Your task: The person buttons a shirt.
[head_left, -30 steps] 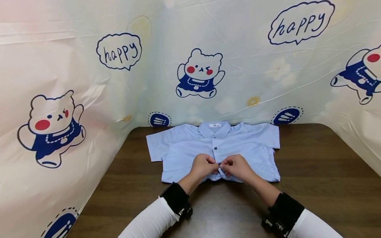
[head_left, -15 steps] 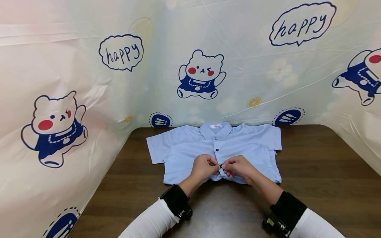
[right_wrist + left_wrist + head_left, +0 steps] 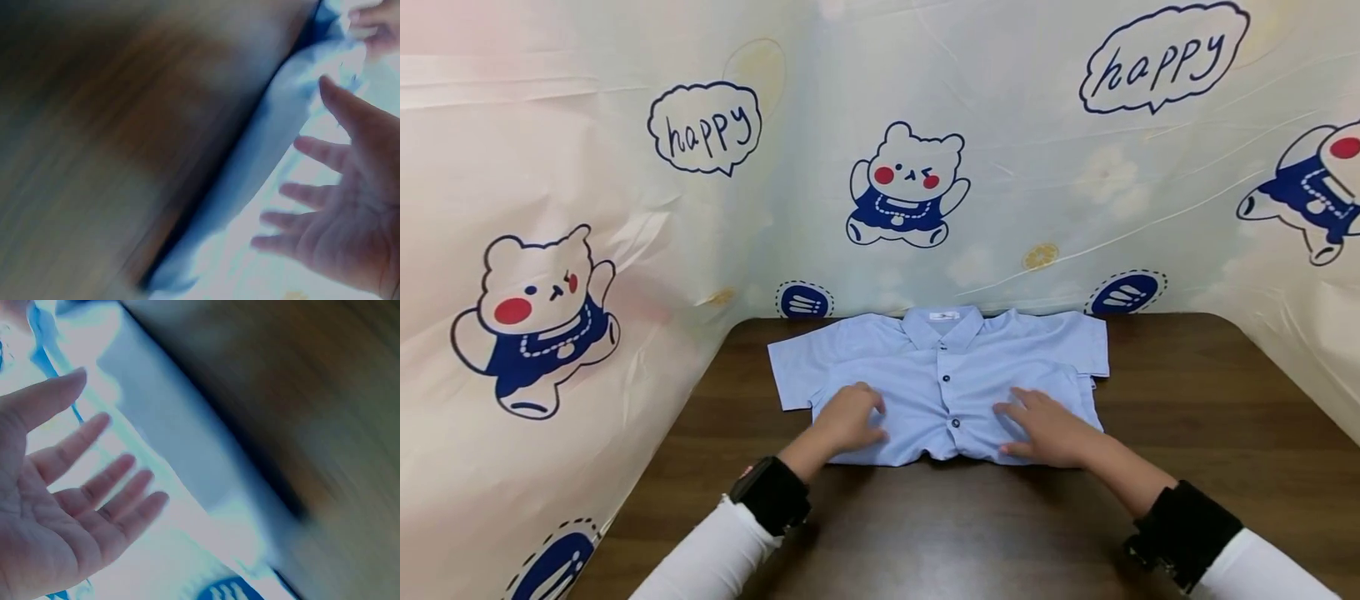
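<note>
- Head view: a light blue short-sleeved shirt (image 3: 940, 383) is laid flat on the brown table (image 3: 1187, 400); the left hand (image 3: 847, 419) and right hand (image 3: 1047, 427) are pressed on its lower front — fingers spread, nothing gripped.
- Left wrist view: fingers (image 3: 94, 434) are seen straight and apart — blurred.
- Right wrist view: the palm (image 3: 350, 231) is shown open beside the shirt's edge (image 3: 262, 144).

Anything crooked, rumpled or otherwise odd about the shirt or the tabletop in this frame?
Nothing serious stands out. The light blue short-sleeved shirt lies buttoned and face up on the dark brown wooden table, with the left hand and right hand flat on it. Its bottom hem is slightly puckered below the buttons.
</note>
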`<state>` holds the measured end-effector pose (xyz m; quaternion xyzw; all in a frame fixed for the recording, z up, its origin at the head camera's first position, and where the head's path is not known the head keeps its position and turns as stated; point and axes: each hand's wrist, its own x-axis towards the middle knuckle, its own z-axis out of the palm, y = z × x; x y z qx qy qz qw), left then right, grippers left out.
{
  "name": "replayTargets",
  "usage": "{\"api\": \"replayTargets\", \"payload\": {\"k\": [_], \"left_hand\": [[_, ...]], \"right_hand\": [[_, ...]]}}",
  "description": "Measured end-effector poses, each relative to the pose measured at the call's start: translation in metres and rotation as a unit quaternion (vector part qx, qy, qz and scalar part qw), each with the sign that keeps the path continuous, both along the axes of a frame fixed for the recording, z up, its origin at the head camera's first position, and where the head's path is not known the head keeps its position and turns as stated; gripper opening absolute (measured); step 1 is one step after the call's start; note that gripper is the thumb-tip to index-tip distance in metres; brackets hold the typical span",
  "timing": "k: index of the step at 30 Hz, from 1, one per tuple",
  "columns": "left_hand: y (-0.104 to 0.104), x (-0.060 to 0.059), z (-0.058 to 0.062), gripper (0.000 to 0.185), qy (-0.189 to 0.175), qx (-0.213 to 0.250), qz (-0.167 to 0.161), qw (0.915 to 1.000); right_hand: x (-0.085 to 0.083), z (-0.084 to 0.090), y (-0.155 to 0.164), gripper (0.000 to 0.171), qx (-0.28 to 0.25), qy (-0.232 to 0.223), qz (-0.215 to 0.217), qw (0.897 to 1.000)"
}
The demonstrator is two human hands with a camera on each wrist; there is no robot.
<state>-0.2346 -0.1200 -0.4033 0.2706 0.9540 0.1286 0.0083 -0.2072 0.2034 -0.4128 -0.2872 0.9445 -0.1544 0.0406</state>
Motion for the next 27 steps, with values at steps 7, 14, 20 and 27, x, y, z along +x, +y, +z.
{"api": "replayTargets", "payload": {"k": [7, 14, 20, 27], "left_hand": [[-0.039, 0.000, -0.005, 0.056, -0.124, -0.105, -0.001, 0.9867], [-0.056, 0.028, -0.005, 0.059, -0.162, -0.062, -0.025, 0.9846], [-0.064, 0.041, -0.007, 0.071, -0.149, -0.046, -0.059, 0.9860], [-0.065, 0.054, -0.009, 0.034, -0.014, -0.099, -0.098, 0.9902]], "right_hand": [[-0.003, -0.004, 0.033, 0.060, 0.073, -0.108, -0.019, 0.991], [0.018, -0.015, 0.055, 0.064, 0.047, -0.085, -0.001, 0.995], [0.035, -0.023, 0.064, 0.065, 0.034, -0.050, 0.000, 0.998], [0.048, -0.011, 0.082, 0.054, 0.015, -0.060, 0.035, 0.997]]}}
